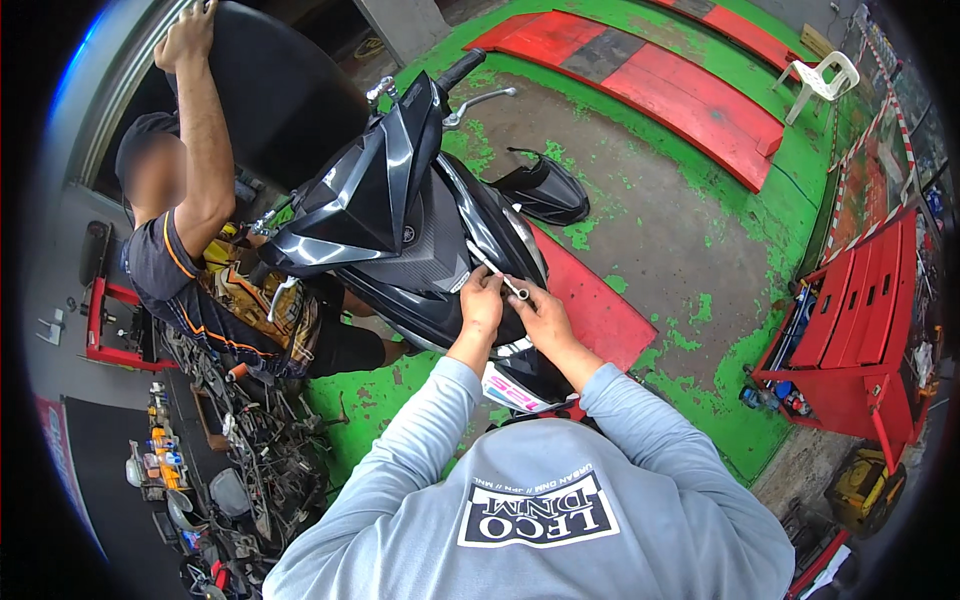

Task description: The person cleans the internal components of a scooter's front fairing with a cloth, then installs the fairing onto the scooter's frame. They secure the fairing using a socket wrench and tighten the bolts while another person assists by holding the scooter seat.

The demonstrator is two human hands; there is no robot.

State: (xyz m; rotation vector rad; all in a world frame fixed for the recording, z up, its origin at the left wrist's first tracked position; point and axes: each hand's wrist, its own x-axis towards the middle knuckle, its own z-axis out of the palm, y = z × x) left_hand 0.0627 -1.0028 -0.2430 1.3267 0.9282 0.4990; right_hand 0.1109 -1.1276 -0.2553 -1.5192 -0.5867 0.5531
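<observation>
A silver wrench (521,294) with a ring end lies across my fingertips, over the front of a black scooter (410,235). My left hand (482,300) is closed, fingers pinching the wrench's shank. Close beside it, my right hand (545,318) has its fingers closed around the ring end. Both hands are just above the scooter's glossy front panel. My fingers partly cover the shank, so its full length is hard to make out.
At the left, a co-worker (215,250) sits beside the scooter, one arm raised. Metal parts (265,440) are heaped at lower left. A loose black fender (548,190) lies on the floor, near a red ramp (640,85). A red tool cabinet (850,305) stands right.
</observation>
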